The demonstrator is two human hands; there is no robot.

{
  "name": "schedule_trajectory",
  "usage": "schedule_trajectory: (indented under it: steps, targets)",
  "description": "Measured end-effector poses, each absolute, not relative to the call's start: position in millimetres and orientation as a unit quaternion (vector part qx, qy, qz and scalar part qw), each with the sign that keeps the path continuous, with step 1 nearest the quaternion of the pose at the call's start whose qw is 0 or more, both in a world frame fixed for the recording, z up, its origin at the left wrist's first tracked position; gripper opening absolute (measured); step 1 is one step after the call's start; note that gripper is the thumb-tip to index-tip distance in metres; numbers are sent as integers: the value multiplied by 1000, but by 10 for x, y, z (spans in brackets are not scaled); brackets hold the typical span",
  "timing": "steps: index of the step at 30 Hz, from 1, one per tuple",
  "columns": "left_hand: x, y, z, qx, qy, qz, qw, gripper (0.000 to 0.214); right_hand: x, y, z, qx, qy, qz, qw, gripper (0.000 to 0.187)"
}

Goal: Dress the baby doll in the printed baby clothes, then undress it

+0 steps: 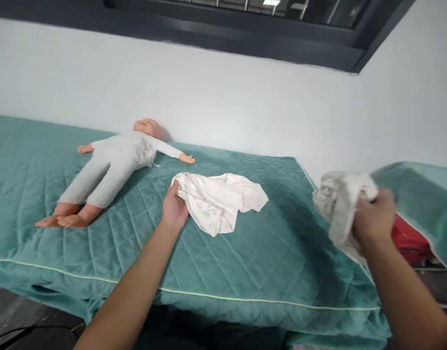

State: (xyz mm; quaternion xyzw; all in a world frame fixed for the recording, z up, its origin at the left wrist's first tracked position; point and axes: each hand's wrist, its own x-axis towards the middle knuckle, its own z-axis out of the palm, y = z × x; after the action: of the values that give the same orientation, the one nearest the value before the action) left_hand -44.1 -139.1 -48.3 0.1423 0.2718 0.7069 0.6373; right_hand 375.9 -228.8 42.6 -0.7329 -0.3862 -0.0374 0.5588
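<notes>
A small white baby garment [223,199] with pastel prints lies spread on the green quilted cover. My left hand [175,208] grips its gathered left edge, thumb on top and the fingers partly hidden beneath. Over the right end of the cover, my right hand [375,214] holds up a bunched white cloth garment [340,204]; hand and cloth are slightly blurred, so its exact kind cannot be told. To the left, a baby doll [117,158] with a white cloth body lies on its back, arms spread, head near the wall.
The green quilted cover [274,272] has a pale piped front edge. Beyond its right end, a red object [411,240] shows partly under another green cloth [423,194]. A white wall [245,102] rises behind, below a dark window frame [223,34]. A black cable [29,328] lies at lower left.
</notes>
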Motion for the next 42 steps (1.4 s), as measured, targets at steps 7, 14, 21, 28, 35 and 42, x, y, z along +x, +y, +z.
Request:
schedule_trajectory:
  steps: [7, 14, 21, 28, 35, 42]
  targets:
    - [-419, -1473, -458, 166, 284, 697, 637, 24, 3487, -2372, -201, -782, -596, -66, 171, 52]
    - [-501, -1255, -200, 304, 467, 577, 597, 18, 3146, -2415, 145, -757, -643, -82, 88, 78]
    - [-289, -1233, 755, 533, 406, 472, 573, 19, 2347, -2066, 794, -619, -738, 110, 247, 77]
    - [-238, -1930, 1815, 723, 240, 470, 446, 17, 1821, -1865, 1589, -454, -814, 183, 313, 42]
    - [-622, -2038, 1763, 753, 394, 500, 167, 12, 1976, -1981, 1734, -541, -784, 26, 304, 27]
    - [-973, -2058, 1466, 748, 545, 369, -84, 23, 2407, -2219, 1667, -592, -743, -8, 312, 35]
